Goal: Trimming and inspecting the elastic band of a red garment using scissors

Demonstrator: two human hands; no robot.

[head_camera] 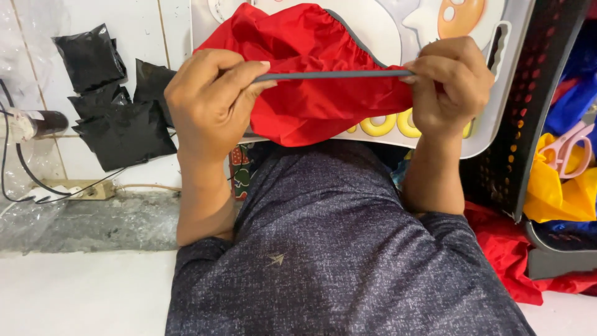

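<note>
My left hand [211, 102] and my right hand [451, 84] pull a grey elastic band [333, 75] taut between them, one end pinched in each. Behind the band lies a red fabric piece with a gathered edge [311, 68], resting on a white lap tray with cartoon prints [497, 93]. The right edge of the red fabric is tucked under my right fingers. My grey speckled shirt [336, 249] fills the lower middle of the view.
Black plastic packets [118, 118] lie on the white tiled floor at left, near a power strip with black cables [87, 190]. At right a black perforated basket [528, 106] holds yellow and blue cloth and pink scissors [572, 146]. More red fabric [510, 249] lies below it.
</note>
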